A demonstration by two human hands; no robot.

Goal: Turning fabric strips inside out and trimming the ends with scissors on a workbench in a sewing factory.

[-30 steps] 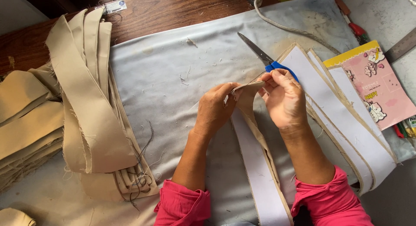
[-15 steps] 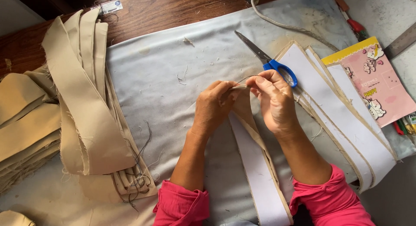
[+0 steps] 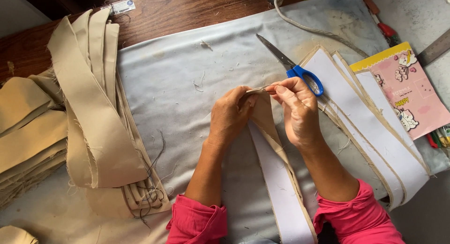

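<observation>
1. Head view, grip: left hand (image 3: pixel 230 116) and right hand (image 3: pixel 296 110) both pinched shut on top end of the long tan fabric strip backed w/ white stiff lining (image 3: pixel 276 178); fingertips meet at its folded tip, no gap visible.
2. Change vs a sec ago: hands sat closer, strip end raised and bunched; now the tip is pulled flatter btwn the pinches, right thumb over the edge. Judged: the fold at the tip is being tightened, work on this end not done.
3. Strip runs from grip down toward the body, lying on the grey cloth table cover (image 3: pixel 187 75).
4. Blue-handled steel scissors (image 3: pixel 293 68) just above right hand, not touched.
5. Pile of tan strips (image 3: pixel 93 122) well left of grip; more white-lined strips (image 3: pixel 370 127) right of it.
</observation>
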